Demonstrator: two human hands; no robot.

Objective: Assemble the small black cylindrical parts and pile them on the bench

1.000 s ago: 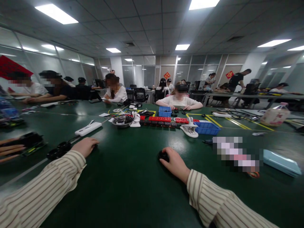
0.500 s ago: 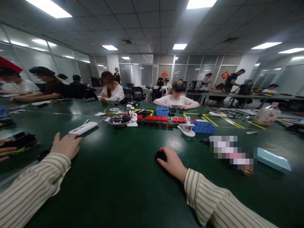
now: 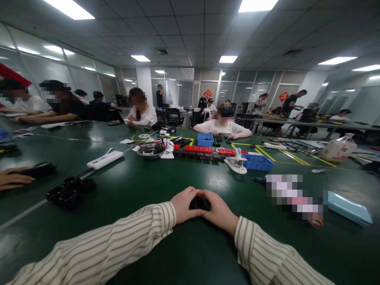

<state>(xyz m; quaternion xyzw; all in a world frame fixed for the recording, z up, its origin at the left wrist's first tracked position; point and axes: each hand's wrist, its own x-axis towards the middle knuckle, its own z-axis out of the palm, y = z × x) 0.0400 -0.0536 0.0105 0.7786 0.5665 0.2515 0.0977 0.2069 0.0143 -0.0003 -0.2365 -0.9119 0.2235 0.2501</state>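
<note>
My left hand [image 3: 183, 206] and my right hand [image 3: 219, 209] meet at the fingertips and thumbs, low over the green tabletop in front of me. Between them is a small, dark, rounded black object [image 3: 199, 203], with the fingers of both hands curled round it. Its kind cannot be made out, and the hands cover its sides. To the left, a cluster of several black, ring-like pieces [image 3: 69, 194] lies on the table.
Beyond the hands are a white power strip [image 3: 105, 159], a metal bowl [image 3: 150, 154], red blocks [image 3: 198, 149], a white clamp-like stand [image 3: 236, 162] and a blue bin [image 3: 257, 162]. A light-blue case [image 3: 348, 208] lies right. Another person's hand [image 3: 16, 177] reaches in from the left.
My left hand has moved right, from the black ring-like pieces to my right hand, and now closes round the black object with it. The neighbour's hand and dark item have shifted.
</note>
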